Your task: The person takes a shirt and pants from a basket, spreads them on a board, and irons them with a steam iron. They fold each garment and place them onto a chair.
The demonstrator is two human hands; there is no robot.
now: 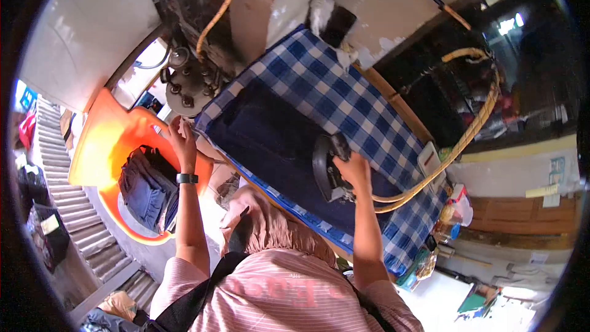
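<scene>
My right hand (353, 171) is wrapped round the handle of a dark iron (324, 166). The iron rests on a dark navy garment (264, 132) spread over a blue-and-white checked cloth (369, 107) on the ironing table. A yellowish cord (468, 132) with dark flecks runs from the iron's rear to the right. Off the table's left end, my left hand (182, 137) is raised above the rim of an orange chair (114, 126). Its fingers look loosely bent and apart, with no object clearly visible in them.
Folded dark clothes (149, 187) lie on the orange chair to my left. Behind the table's left corner stands a round metal fixture with several knobs (187, 89). A small pale box (428, 158) sits on the cloth's right end. A dark block (338, 24) stands at the far edge.
</scene>
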